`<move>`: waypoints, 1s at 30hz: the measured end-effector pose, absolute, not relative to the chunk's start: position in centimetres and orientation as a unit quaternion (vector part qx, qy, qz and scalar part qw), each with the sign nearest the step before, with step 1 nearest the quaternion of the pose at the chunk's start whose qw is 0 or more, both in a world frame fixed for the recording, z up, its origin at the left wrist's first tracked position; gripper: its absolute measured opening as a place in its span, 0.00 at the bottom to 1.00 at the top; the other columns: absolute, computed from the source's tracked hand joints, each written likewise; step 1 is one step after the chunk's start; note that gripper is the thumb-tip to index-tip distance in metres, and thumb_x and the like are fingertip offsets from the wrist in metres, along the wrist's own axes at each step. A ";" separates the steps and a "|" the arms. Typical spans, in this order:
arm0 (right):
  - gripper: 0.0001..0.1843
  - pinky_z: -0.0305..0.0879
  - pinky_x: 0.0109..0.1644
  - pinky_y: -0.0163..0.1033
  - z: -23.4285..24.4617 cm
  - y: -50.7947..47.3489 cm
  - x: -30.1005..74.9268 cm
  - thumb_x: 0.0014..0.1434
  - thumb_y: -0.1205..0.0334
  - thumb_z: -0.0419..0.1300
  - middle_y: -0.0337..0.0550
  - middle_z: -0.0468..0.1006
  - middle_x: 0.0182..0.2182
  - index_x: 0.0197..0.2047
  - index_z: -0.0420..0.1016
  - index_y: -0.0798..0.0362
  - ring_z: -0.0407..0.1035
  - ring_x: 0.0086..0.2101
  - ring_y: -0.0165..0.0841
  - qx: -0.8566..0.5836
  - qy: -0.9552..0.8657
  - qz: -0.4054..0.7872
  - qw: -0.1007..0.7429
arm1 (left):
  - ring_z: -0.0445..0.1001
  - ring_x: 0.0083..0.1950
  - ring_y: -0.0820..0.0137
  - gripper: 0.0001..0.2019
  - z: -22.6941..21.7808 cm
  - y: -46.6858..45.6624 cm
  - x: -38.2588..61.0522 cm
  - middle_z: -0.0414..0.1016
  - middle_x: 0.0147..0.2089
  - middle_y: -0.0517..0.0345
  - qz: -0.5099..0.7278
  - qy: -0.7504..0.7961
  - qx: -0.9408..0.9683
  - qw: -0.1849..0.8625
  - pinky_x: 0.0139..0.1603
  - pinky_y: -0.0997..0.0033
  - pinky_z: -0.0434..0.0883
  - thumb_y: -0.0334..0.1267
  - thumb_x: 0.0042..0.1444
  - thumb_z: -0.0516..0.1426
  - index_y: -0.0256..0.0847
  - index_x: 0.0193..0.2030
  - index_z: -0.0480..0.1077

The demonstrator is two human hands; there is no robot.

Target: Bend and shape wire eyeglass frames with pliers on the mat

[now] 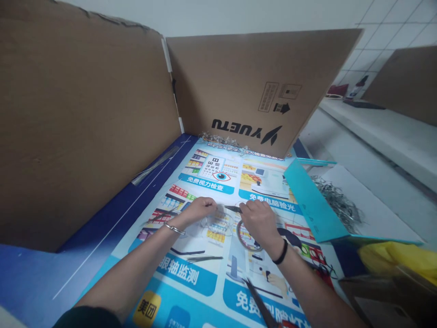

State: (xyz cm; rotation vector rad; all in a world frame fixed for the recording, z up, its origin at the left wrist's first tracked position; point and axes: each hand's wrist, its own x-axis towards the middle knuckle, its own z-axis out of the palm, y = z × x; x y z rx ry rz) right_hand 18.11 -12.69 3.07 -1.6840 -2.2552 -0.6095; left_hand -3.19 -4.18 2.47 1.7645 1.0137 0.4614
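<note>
My left hand (pixel 202 208) is closed in a pinch above the printed sheet, on what seems to be a thin wire. A faint, clear-looking wire loop (pixel 218 227) hangs or lies just below it. My right hand (pixel 261 219) is wrapped round pliers (pixel 233 208), whose dark pointed jaws face left toward the pinched fingers. The handles are hidden in the palm. Under the right hand lies a ring like a tape roll (pixel 248 241). Closer to me are scissors (pixel 257 298) with a red handle, and a small bundle of thin strands (pixel 205 258).
Tall cardboard panels (pixel 85 114) stand at the left and back. Wire scraps (pixel 221 139) lie along the back panel. At right, a turquoise box (pixel 309 205) holds tangled wire (pixel 337 202); yellow material (pixel 396 259) and a brown box (pixel 385 296) are nearer. A clear strip (pixel 155 165) lies left.
</note>
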 end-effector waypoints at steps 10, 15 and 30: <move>0.04 0.45 0.37 0.42 4.0 -13.0 17.4 0.54 0.68 0.57 0.42 0.71 0.27 0.31 0.72 0.51 0.60 0.33 0.34 -0.621 -0.765 -0.140 0.099 | 0.61 0.26 0.73 0.09 2.7 -5.4 -2.5 0.63 0.22 0.65 0.217 0.489 0.742 0.403 0.28 0.75 0.56 0.36 0.49 0.50 0.40 0.33 0.71; 0.05 0.45 0.36 0.41 4.3 -13.0 17.3 0.53 0.68 0.57 0.41 0.73 0.27 0.29 0.72 0.51 0.63 0.32 0.33 -0.646 -0.752 -0.104 0.082 | 0.63 0.26 0.72 0.09 2.1 -5.8 -2.4 0.65 0.23 0.65 0.221 0.512 0.734 0.386 0.28 0.75 0.56 0.35 0.50 0.50 0.42 0.36 0.70; 0.07 0.47 0.36 0.39 4.9 -12.5 18.1 0.55 0.66 0.54 0.43 0.73 0.29 0.30 0.73 0.53 0.65 0.34 0.34 -0.658 -0.751 -0.054 0.014 | 0.68 0.44 0.66 0.19 2.5 -4.3 -2.7 0.70 0.48 0.53 0.201 0.382 0.850 0.303 0.46 0.66 0.66 0.36 0.48 0.57 0.42 0.49 0.66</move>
